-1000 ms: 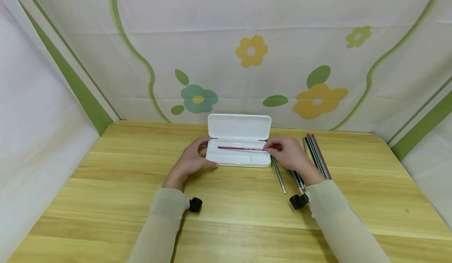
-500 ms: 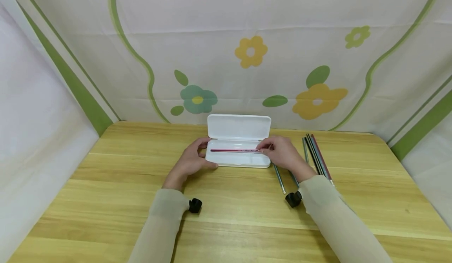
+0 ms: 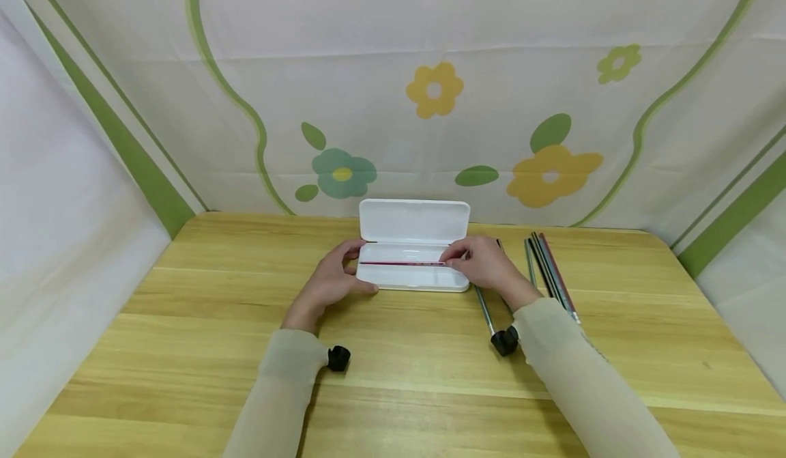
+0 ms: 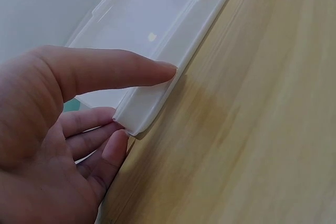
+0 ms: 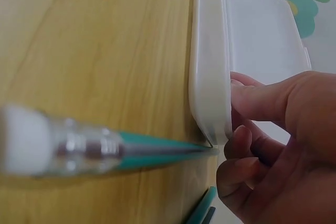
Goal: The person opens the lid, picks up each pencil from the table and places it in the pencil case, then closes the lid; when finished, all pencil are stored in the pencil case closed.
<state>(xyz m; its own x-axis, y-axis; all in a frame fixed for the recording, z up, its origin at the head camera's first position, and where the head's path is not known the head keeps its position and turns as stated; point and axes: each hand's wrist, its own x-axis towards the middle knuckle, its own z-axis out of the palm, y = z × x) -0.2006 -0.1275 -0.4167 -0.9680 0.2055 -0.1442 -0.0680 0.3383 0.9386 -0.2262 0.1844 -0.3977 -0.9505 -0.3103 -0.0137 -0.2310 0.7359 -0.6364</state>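
A white pencil case (image 3: 414, 280) stands with its lid (image 3: 414, 220) raised at the back of the table. In its tray, a dark red pencil (image 3: 399, 263) lies lengthwise, and the thumb and fingers of my right hand (image 3: 485, 263) pinch its right end. That end is hidden in the right wrist view, behind the case wall (image 5: 210, 56). My left hand (image 3: 328, 282) holds the left end of the case. In the left wrist view its thumb (image 4: 131, 69) presses the front wall while the other fingers (image 4: 89, 135) touch the end corner.
A green pencil (image 3: 485, 310) with a white eraser (image 5: 26, 140) lies just right of the case, partly under my right hand. Several more pencils (image 3: 555, 277), dark, green and red, lie further right. A flowered curtain (image 3: 393, 103) hangs behind the wooden table (image 3: 393, 390).
My right hand has moved left and slightly down with the red pencil, which now lies level across the tray. My left hand has stayed at the case's left end.
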